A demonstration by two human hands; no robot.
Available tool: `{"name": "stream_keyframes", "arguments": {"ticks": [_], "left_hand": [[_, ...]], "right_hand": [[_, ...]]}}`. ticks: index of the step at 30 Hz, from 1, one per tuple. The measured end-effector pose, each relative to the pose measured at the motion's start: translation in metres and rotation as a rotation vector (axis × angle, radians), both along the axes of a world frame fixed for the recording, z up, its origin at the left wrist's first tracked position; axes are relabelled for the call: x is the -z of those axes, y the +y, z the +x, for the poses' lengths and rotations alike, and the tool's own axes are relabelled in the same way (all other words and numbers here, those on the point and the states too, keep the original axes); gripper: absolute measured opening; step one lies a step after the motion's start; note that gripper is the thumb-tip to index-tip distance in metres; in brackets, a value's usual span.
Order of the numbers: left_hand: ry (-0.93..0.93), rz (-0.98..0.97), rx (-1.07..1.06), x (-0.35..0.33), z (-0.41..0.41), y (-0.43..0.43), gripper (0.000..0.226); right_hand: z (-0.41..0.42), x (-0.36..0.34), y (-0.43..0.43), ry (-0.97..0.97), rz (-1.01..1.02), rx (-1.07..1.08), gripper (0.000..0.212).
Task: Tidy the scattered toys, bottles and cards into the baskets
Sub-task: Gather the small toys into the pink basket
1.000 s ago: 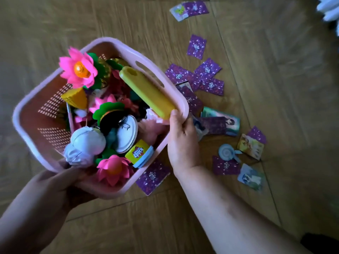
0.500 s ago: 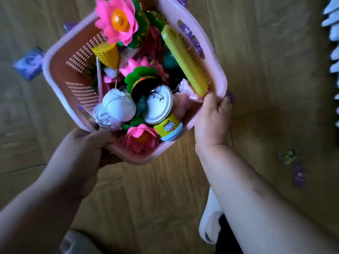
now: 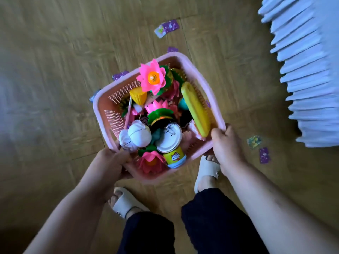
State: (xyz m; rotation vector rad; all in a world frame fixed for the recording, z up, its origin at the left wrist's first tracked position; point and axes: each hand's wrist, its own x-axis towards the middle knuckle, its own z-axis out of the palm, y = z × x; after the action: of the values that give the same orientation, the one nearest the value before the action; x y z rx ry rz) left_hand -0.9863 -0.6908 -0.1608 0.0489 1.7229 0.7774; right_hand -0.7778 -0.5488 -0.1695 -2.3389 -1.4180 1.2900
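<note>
Toys (image 3: pixel 152 78) crowd the pink basket (image 3: pixel 95 107); we see the left hand (image 3: pixel 110 164) and right hand (image 3: pixel 226 147) each gripping its rim, seemingly clear of the wooden floor (image 3: pixel 55 70).

Two bare forearms reach in from the bottom corners of the view, angled towards each other. The left hand (image 3: pixel 111 162) grips the near left corner of a basket (image 3: pixel 95 107), wrapped around the rim and underside. The right hand (image 3: pixel 226 149) grips the near right corner, back of the hand up, fingers (image 3: pixel 218 132) curled over the rim. Both wrists are fairly straight. Below the hands, two legs in dark trousers stand with the feet apart, the right foot (image 3: pixel 207 169) ahead of the left foot (image 3: pixel 126 200).
</note>
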Motion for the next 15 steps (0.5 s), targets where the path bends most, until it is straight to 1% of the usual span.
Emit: {"name": "stream_keyframes", "arguments": {"ticks": [2, 4, 6, 8, 9, 11, 15], "left_hand": [[0.003, -0.027, 0.016, -0.031, -0.006, -0.006, 0.019], [0.009, -0.048, 0.038, -0.056, -0.013, -0.009, 0.019], [0.044, -0.049, 0.094, -0.083, -0.019, -0.010, 0.020], [0.066, -0.048, 0.146, -0.100, -0.027, -0.010, 0.023], [0.065, -0.039, 0.173, -0.109, -0.029, -0.010, 0.025], [0.088, -0.018, 0.259, -0.128, -0.029, -0.011, 0.026], [0.163, 0.007, 0.440, -0.157, -0.024, -0.017, 0.018]], "right_hand": [[0.002, -0.030, -0.009, 0.015, -0.063, -0.035, 0.015], [0.001, -0.057, -0.018, 0.071, -0.091, -0.029, 0.020], [0.001, -0.090, -0.033, 0.109, -0.079, 0.026, 0.024], [0.001, -0.111, -0.048, 0.115, -0.055, 0.074, 0.024], [0.003, -0.120, -0.057, 0.110, -0.045, 0.108, 0.028], [0.010, -0.137, -0.083, 0.144, -0.038, 0.212, 0.033], [0.024, -0.168, -0.136, 0.262, -0.018, 0.425, 0.019]]}}
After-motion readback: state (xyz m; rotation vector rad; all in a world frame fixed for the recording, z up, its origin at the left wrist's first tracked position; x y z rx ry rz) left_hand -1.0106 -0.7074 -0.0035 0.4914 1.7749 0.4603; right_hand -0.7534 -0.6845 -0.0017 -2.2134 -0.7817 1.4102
